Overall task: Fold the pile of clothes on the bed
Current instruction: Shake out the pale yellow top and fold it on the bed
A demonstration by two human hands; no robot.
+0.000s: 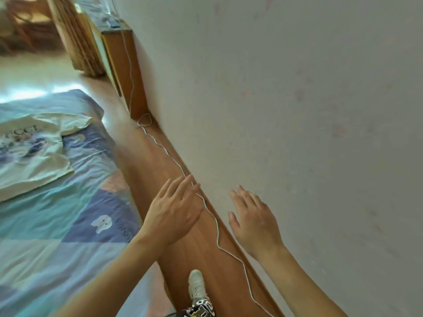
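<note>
Both hands empty, fingers spread: left hand, right hand. Best turn toward the shirt, grasp its shoulders evenly.

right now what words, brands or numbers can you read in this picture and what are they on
"CCI": dark capitals on the cream t-shirt lying on the bed; the start of the word is hidden in a fold.
White letters on the bed's blue patch, beside the little white figure: too blurred to read.
White marks on the black patterned cloth by the white shoe: unreadable.
Both hands, left and right, hold nothing with text.
</note>
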